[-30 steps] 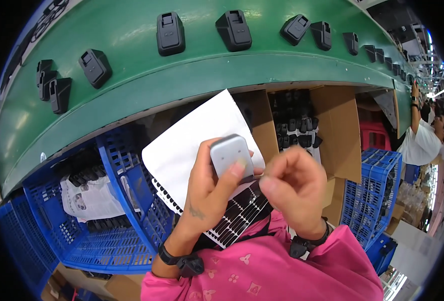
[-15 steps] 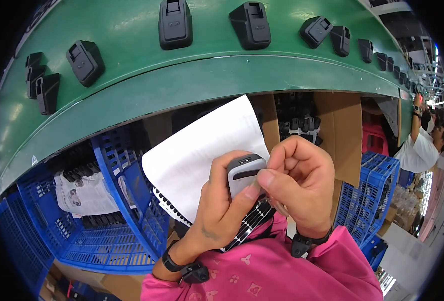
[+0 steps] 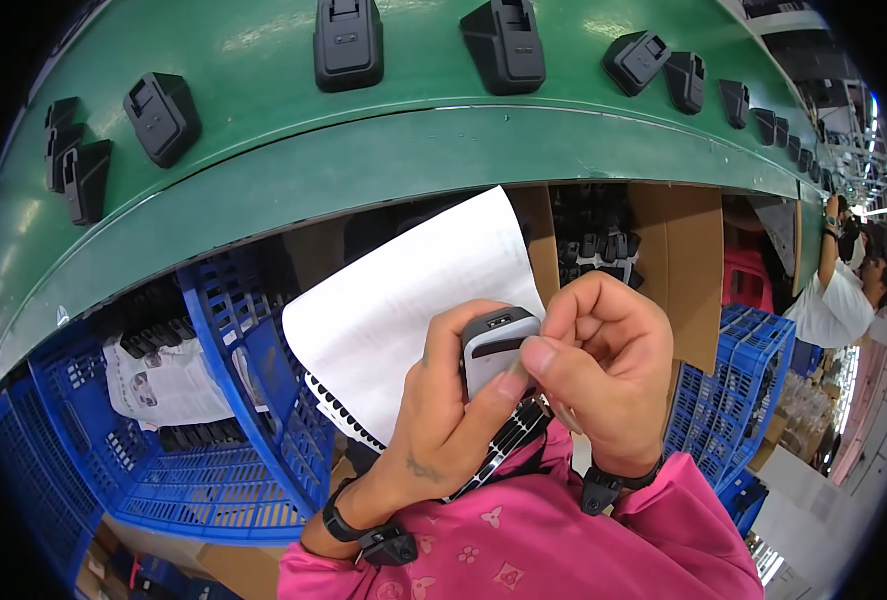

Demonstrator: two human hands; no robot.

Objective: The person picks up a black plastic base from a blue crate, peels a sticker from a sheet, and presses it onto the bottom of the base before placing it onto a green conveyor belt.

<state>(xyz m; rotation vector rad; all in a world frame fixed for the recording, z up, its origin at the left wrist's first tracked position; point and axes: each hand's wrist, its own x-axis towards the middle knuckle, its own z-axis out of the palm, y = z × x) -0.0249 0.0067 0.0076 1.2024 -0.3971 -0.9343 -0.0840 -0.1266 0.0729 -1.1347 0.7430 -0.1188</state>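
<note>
grey-and-black device held upright in the left hand, its black strip half covered

the right hand [image 3: 603,370] hid one end of the black strip [image 3: 496,347] on the device [image 3: 486,373]: its thumb lay over that end with a bent forefinger close behind, and whether that grip was pinching the strip could not be told. the left hand [image 3: 438,400] had its grip closed around the device, covering the sides and lower part. the device was in front of the person's chest, above the lap, its socketed end facing up. a sheet of black strips [image 3: 511,436] showed only in part beneath the hands, and the far cradles along the surface [image 3: 253,95] shrank into blur.

the device had rounded corners, a smooth grey face and a darker end. behind it a white sheet [image 3: 403,320] curled softly. the surface was glossy green, bearing wedge-shaped matte black cradles [image 3: 349,50], the nearest cut off at the top edge. the pink garment [image 3: 533,560] carried a raised-looking pattern.

at left, a lattice-sided blue plastic crate [image 3: 213,495] held printed paper [image 3: 158,385] with rows of black parts above and below it. a brown cardboard box [image 3: 675,270] held more black pieces [image 3: 613,245], partly shadowed. the contents of the right-hand blue crate [image 3: 728,370] were hard to make out.
</note>
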